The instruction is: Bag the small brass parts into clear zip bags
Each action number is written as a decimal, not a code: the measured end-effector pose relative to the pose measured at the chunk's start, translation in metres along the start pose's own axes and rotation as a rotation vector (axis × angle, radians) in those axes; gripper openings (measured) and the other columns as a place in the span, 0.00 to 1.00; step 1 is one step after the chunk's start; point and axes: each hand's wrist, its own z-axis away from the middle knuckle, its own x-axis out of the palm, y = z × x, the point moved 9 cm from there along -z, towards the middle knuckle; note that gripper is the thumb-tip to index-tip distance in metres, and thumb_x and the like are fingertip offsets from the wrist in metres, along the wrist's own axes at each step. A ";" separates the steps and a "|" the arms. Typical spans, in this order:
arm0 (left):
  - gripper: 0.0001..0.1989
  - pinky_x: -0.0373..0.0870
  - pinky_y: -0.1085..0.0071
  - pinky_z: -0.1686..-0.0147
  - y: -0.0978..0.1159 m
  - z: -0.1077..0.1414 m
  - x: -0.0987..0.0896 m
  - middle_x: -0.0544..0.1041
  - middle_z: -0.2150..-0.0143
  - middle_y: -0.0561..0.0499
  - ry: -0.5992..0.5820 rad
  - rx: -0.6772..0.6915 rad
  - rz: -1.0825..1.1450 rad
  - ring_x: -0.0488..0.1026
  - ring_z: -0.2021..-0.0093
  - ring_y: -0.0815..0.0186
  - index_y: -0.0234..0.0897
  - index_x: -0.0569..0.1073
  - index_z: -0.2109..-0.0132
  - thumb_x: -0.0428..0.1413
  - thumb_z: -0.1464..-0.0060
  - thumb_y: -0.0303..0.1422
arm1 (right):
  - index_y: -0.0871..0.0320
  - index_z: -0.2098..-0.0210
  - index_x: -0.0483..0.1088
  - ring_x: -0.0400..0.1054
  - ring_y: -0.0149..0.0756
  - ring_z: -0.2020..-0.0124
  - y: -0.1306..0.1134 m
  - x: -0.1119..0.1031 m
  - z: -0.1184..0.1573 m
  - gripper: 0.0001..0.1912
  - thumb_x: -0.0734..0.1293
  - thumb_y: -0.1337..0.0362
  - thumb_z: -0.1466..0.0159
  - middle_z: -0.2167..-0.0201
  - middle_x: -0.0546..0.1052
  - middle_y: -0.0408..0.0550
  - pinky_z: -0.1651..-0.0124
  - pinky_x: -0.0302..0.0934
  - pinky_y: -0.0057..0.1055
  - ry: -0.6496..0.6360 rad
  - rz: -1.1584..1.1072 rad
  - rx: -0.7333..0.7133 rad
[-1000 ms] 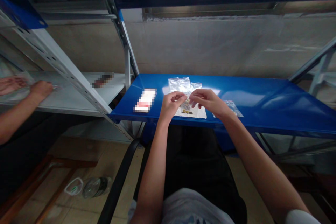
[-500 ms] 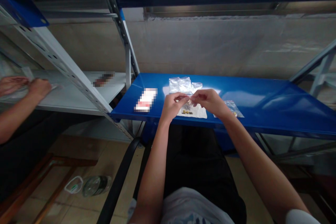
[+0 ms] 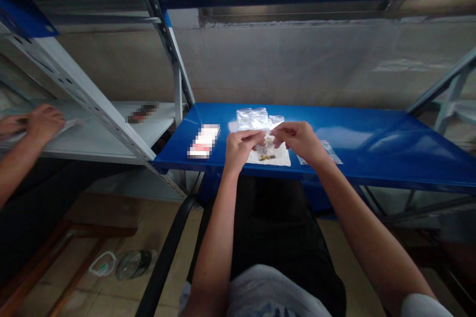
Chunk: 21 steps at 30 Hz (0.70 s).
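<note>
My left hand [image 3: 240, 147] and my right hand [image 3: 297, 139] pinch the top of a small clear plastic bag [image 3: 266, 143] between them. Small yellowish pieces show in or behind the bag. Below it, a white sheet or bag [image 3: 280, 158] lies at the front edge of the blue shelf [image 3: 372, 148], with small yellow and dark pieces [image 3: 266, 157] on or in it. Flat clear bags [image 3: 252, 119] lie just behind my hands. Another clear bag [image 3: 332, 152] rests beside my right wrist, partly hidden by it.
A blurred-out white and red flat item [image 3: 204, 141] lies left of my hands. A metal post [image 3: 89, 99] separates a white shelf [image 3: 100, 133], where another person's hands [image 3: 42, 124] work. A plastic bottle [image 3: 134, 263] is on the floor beside a black armrest [image 3: 167, 252].
My hands have parted slightly, and the small bag now shows more between them. The other person's hands have shifted left. The whole view has moved a little.
</note>
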 end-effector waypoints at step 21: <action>0.06 0.76 0.64 0.49 -0.069 -0.058 0.293 0.84 0.59 0.42 -0.577 0.146 -0.567 0.81 0.55 0.60 0.33 0.83 0.60 0.60 0.39 0.28 | 0.58 0.62 0.77 0.78 0.44 0.75 0.165 -0.223 0.124 0.15 0.73 0.52 0.40 0.75 0.81 0.49 0.67 0.69 0.36 0.564 0.478 0.442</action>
